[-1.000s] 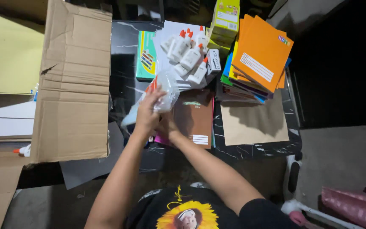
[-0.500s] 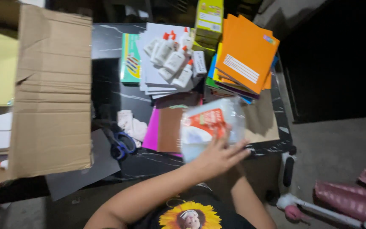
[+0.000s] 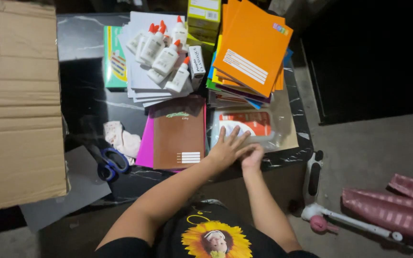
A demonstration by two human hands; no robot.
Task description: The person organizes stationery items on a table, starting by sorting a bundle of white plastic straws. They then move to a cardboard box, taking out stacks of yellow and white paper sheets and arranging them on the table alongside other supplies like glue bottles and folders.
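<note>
The left hand (image 3: 226, 149) lies flat, fingers spread wide, pressing a clear plastic sleeve (image 3: 250, 128) with a red-labelled item inside down onto the desk (image 3: 84, 102), which keeps the slippery sleeve from sliding. The right hand (image 3: 253, 156), at about four o'clock from the left, curls loosely at the sleeve's near edge; its grip seems narrow and clasps nothing I can make out. A brown notebook (image 3: 179, 134) lies just beside the sleeve at nine o'clock, the orange notebooks (image 3: 252, 45) at twelve.
</note>
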